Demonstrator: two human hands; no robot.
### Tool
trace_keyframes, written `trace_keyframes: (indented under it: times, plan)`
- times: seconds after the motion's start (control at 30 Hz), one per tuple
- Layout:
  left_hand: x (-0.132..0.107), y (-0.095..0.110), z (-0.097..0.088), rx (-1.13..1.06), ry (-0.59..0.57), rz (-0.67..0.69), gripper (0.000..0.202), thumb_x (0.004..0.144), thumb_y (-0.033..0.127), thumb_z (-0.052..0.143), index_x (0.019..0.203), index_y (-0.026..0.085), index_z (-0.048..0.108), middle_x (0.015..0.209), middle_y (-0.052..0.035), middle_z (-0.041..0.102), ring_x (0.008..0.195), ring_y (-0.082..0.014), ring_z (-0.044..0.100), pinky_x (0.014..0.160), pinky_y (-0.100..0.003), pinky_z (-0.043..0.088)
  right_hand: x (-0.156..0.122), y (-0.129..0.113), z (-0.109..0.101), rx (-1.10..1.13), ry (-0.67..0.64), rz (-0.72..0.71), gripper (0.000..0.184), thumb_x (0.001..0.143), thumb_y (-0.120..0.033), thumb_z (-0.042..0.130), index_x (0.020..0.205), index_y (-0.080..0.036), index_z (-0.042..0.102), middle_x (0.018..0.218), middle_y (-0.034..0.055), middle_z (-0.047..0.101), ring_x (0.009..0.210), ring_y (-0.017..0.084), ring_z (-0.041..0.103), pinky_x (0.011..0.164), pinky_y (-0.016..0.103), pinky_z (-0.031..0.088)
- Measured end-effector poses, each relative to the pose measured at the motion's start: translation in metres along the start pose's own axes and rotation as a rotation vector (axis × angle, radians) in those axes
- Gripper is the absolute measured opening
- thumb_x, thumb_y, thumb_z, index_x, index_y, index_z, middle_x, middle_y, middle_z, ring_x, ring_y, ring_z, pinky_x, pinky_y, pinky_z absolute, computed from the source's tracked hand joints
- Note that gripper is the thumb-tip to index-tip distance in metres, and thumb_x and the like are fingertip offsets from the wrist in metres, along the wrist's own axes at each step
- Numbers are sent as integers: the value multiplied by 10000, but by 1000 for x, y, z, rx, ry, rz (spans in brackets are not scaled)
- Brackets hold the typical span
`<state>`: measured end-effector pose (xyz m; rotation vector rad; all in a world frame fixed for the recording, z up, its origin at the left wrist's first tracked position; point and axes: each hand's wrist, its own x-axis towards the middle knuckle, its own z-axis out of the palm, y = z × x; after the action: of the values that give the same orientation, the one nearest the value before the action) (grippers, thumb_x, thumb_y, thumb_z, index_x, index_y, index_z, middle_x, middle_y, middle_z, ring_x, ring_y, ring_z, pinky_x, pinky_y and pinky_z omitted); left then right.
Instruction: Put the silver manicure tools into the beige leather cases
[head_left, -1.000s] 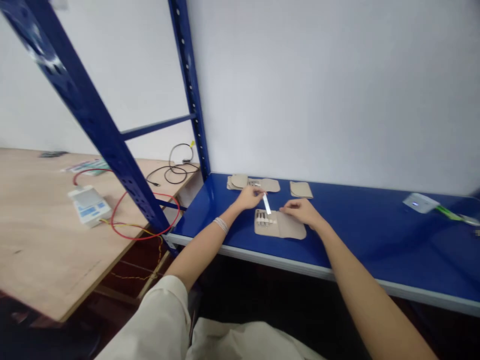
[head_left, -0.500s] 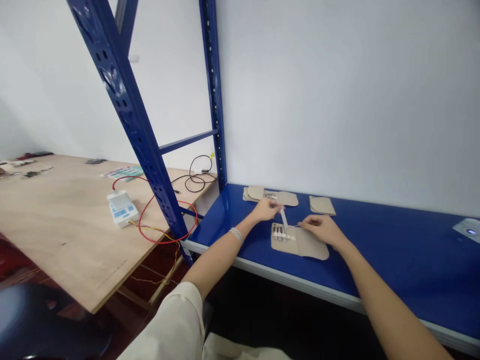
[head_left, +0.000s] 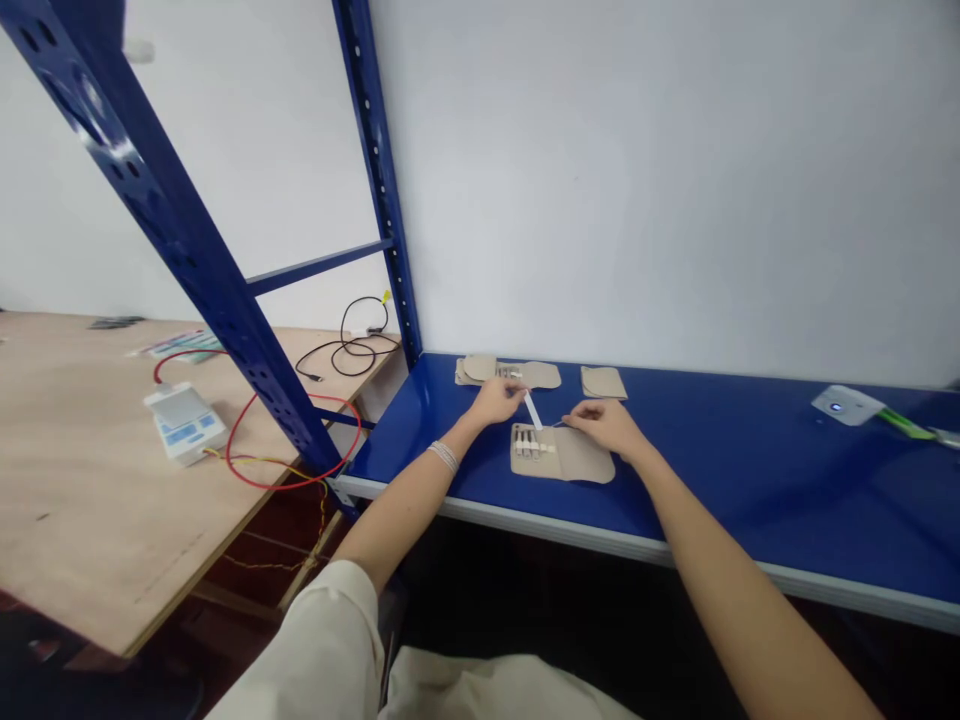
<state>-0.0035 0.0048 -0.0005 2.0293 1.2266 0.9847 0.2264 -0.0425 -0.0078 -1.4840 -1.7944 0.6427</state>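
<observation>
An opened beige manicure case (head_left: 589,462) lies on the blue shelf, its left panel holding several small metal tools (head_left: 527,443) under a pale elastic band. My left hand (head_left: 497,400) is beyond the case's left half, its fingertips pinching the top of a narrow white strip (head_left: 532,410). The strip slants down toward the case's upper edge; I cannot tell whether it touches. At the right panel's far edge, my right hand (head_left: 613,430) is closed in a pinch on a thin, pale tool (head_left: 564,421) that points left. Its exact kind is too small to make out.
Behind my left hand lie more beige cases (head_left: 541,374), one showing tools. A folded case (head_left: 603,382) sits farther right. A white device (head_left: 846,404) is at the shelf's right. Left of the blue post (head_left: 187,240), a wooden table (head_left: 90,480) carries a scale (head_left: 184,425) and cables.
My view has swung to the right, bringing a green item beside the white device into sight. Both hands keep their holds and stay at nearly the same places over the case.
</observation>
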Motion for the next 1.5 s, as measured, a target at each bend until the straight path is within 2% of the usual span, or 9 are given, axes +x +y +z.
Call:
trace_keyframes:
  times: [0.27, 0.4, 0.57, 0.73, 0.9, 1.1, 1.5]
  plan:
    - [0, 3, -2, 54, 55, -3, 246, 879, 223, 575, 982, 97, 759, 763, -83, 740, 683, -176, 657, 748, -282, 521, -3, -4, -1, 84, 53, 5, 304, 679, -478, 708, 670, -175, 689, 637, 48, 659, 638, 193, 571, 602, 308, 410]
    - [-1, 3, -3, 49, 72, 3, 247, 874, 224, 582, 986, 93, 759, 756, -82, 736, 658, -170, 647, 732, -279, 517, -5, -8, -1, 175, 55, -8, 318, 670, -489, 720, 673, -174, 672, 647, 44, 654, 641, 183, 567, 630, 311, 431]
    - [0, 2, -1, 5, 73, 14, 277, 891, 239, 560, 1026, 83, 745, 772, -76, 732, 592, -128, 606, 659, -241, 493, -7, -15, -1, 291, -50, 1, 315, 683, -482, 716, 695, -170, 680, 661, 61, 695, 653, 186, 613, 662, 311, 472]
    - [-1, 4, 1, -30, 3, 47, 273, 890, 256, 561, 1004, 93, 748, 786, -64, 735, 540, -99, 559, 586, -214, 461, -9, -15, -2, 305, -156, 21, 298, 693, -450, 734, 671, -160, 674, 560, 41, 667, 553, 151, 573, 599, 285, 437]
    - [-1, 5, 2, -14, -41, 70, 239, 863, 207, 574, 975, 98, 756, 780, -62, 739, 563, -107, 551, 604, -219, 455, -8, -13, 1, 321, -115, 16, 268, 678, -418, 744, 666, -169, 647, 578, 30, 664, 594, 156, 593, 630, 288, 450]
    - [1, 0, 2, 22, -4, 73, 248, 866, 219, 565, 968, 98, 755, 780, -65, 737, 578, -119, 546, 621, -236, 451, -4, -9, 3, 349, -63, 19, 268, 669, -419, 739, 674, -179, 622, 653, 53, 698, 617, 165, 615, 650, 305, 479]
    - [1, 2, 1, 64, 33, 50, 245, 860, 214, 565, 970, 104, 755, 798, -65, 742, 635, -134, 578, 671, -241, 476, -8, -15, 2, 343, -94, -6, 323, 694, -486, 723, 710, -179, 622, 657, 39, 688, 634, 166, 623, 685, 321, 500]
